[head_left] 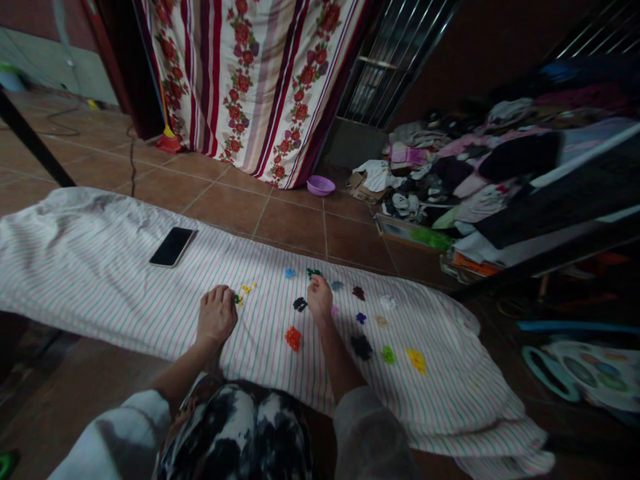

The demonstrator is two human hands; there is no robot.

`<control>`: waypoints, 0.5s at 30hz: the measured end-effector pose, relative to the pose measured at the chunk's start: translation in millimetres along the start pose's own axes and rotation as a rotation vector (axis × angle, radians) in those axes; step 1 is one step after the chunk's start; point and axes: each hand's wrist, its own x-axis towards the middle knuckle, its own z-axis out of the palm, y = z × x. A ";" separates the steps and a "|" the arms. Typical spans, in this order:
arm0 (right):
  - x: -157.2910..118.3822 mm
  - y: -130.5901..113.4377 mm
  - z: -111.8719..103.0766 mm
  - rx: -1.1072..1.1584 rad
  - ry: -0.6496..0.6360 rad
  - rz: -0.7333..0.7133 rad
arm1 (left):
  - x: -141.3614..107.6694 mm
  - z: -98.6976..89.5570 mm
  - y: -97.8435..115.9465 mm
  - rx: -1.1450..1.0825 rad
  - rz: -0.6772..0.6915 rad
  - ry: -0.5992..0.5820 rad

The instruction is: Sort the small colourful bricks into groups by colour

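Observation:
My left hand (217, 313) rests on the striped cloth with its fingers curled down and together. Right beside its thumb side lie small yellow pieces (246, 289) and a bit of green (237, 299); what its fingers hold is hidden. My right hand (321, 300) reaches to a small pile of dark green pieces (314, 273), its fingertips pinched together at the pile. Around it lie little heaps sorted by colour: light blue (290, 273), black (300, 304), orange (293, 339), grey-blue (337, 285) and pink (335, 311). The pieces are too small to name.
More heaps lie to the right: brown (359, 293), purple (361, 319), lime green (388, 355) and yellow (416, 361). A phone (173, 247) lies on the left of the striped cloth (125, 287). Beyond are a purple basin (321, 185) and piled clothes (450, 160).

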 end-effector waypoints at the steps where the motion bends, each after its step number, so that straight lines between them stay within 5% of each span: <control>1: -6.0 -10.8 2.4 0.005 0.023 -0.002 | -0.1 0.0 0.0 0.000 0.000 0.000; 9: -60.7 -98.1 33.7 0.101 -0.417 -0.276 | -0.1 1.9 -1.7 0.005 0.008 0.004; 15: -79.2 -119.1 46.5 0.072 -0.478 -0.285 | -0.4 3.4 -4.5 -0.016 -0.018 -0.007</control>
